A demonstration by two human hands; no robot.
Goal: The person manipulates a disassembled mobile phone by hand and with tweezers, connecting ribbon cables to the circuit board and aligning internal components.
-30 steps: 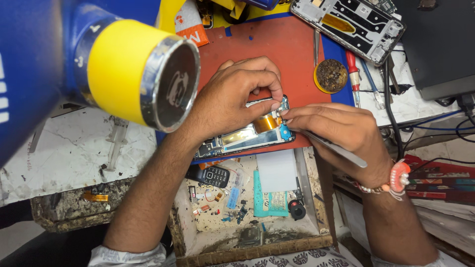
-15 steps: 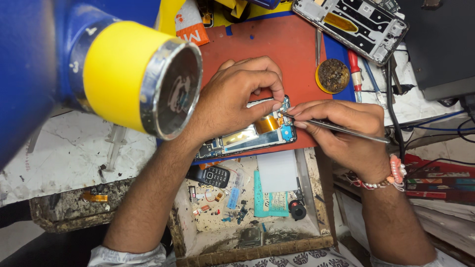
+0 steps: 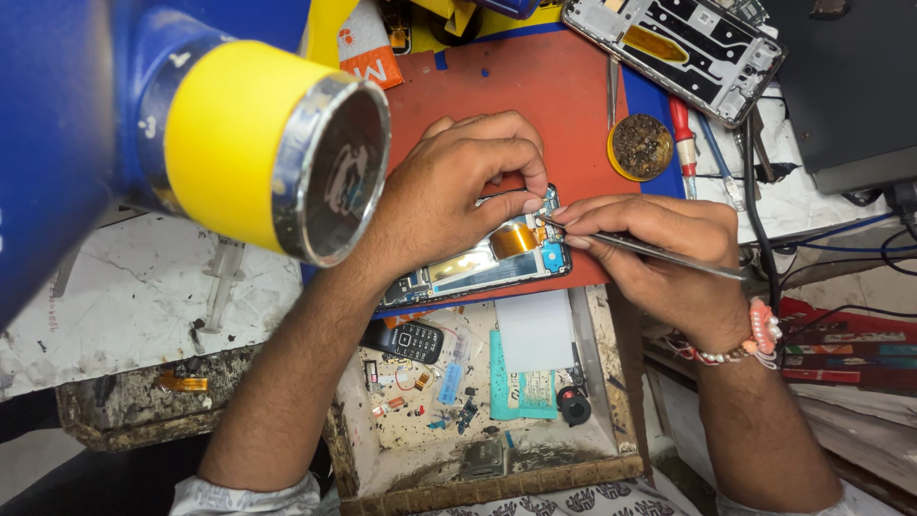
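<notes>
An opened smartphone point(image 3: 482, 268), with its board and an amber flex ribbon showing, lies on a red work mat point(image 3: 535, 91). My left hand point(image 3: 449, 186) presses down on the phone's upper end and holds it still. My right hand point(image 3: 659, 258) grips thin metal tweezers point(image 3: 650, 248) whose tips touch the phone's top right corner, beside my left fingertips.
A large blue and yellow lens barrel point(image 3: 267, 153) hangs at the left. Another phone frame point(image 3: 678, 48) lies at the top right, near a round tin point(image 3: 640, 145) and a red screwdriver point(image 3: 682, 129). A wooden drawer point(image 3: 478, 411) below holds a small keypad phone point(image 3: 411, 339) and loose parts.
My right hand has swung the tweezers from pointing down and right to lying nearly level, with the tips set on the phone's top corner. My left hand has stayed put.
</notes>
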